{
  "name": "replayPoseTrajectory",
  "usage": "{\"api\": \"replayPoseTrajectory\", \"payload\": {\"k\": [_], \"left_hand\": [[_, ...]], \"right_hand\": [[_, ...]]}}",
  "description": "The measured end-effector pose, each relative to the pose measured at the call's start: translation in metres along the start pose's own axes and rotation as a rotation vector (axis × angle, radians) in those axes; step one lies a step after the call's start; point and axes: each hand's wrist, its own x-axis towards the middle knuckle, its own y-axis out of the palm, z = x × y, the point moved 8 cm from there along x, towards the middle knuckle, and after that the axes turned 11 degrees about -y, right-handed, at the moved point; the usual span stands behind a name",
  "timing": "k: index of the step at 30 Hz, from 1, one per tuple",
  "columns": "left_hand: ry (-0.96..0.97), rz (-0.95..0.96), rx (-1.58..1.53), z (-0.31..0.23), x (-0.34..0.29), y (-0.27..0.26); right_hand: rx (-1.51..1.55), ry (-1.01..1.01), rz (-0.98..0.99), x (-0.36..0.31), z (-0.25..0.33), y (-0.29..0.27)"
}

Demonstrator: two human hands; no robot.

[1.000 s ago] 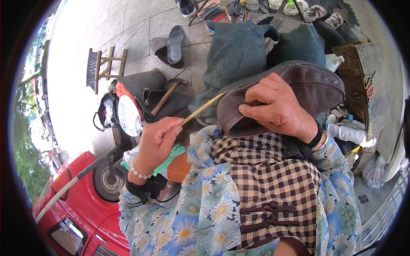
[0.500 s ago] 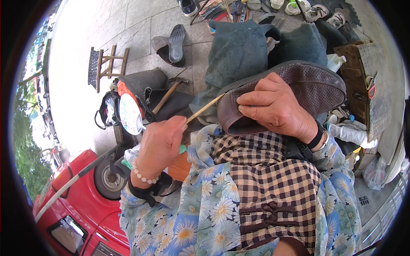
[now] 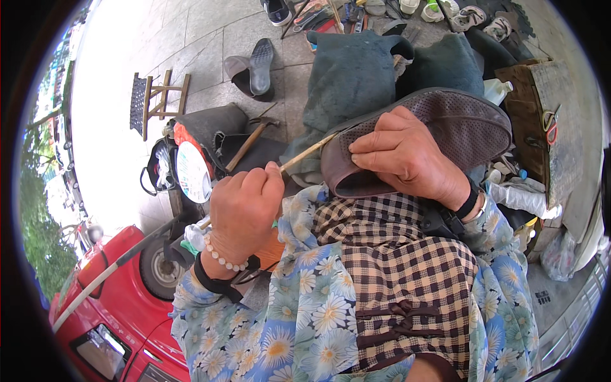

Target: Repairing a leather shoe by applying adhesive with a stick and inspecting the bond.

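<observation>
My right hand (image 3: 407, 156) grips a brown shoe (image 3: 445, 127) turned sole up on my lap, fingers spread across the textured sole near its heel end. My left hand (image 3: 245, 207), with a bead bracelet at the wrist, is closed on a thin pale stick (image 3: 309, 153) whose far tip touches the rim of the sole by my right fingers. A checked apron (image 3: 394, 267) and flowered sleeves cover my lap and arms.
A hammer (image 3: 248, 140) leans on dark bags by a round fan (image 3: 191, 172). One loose shoe sole (image 3: 258, 63) lies on the paving, a small wooden stool (image 3: 156, 95) to the left. A red vehicle (image 3: 114, 318) sits at lower left; a wooden box (image 3: 534, 114) with clutter at right.
My left hand has shifted slightly down and right along the stick, whose tip stays at the sole's edge. My right hand keeps its hold on the shoe.
</observation>
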Motion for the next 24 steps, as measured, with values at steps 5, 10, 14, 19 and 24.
{"api": "replayPoseTrajectory", "payload": {"k": [5, 10, 14, 19, 24], "left_hand": [[0.135, 0.004, 0.103, -0.009, -0.008, 0.006], [0.189, 0.042, 0.187, -0.012, -0.024, 0.004], [0.138, 0.074, 0.158, -0.01, -0.034, 0.003], [0.065, 0.067, 0.093, -0.009, -0.03, 0.004], [0.145, 0.073, 0.232, -0.025, -0.015, -0.006]], "right_hand": [[0.018, 0.024, -0.006, 0.0, -0.001, -0.001], [0.031, 0.041, -0.008, -0.001, -0.003, 0.0], [0.028, 0.033, -0.022, -0.001, -0.003, -0.001], [0.009, 0.02, -0.023, 0.001, -0.002, -0.003], [-0.013, -0.004, 0.028, 0.0, 0.0, 0.001]]}}
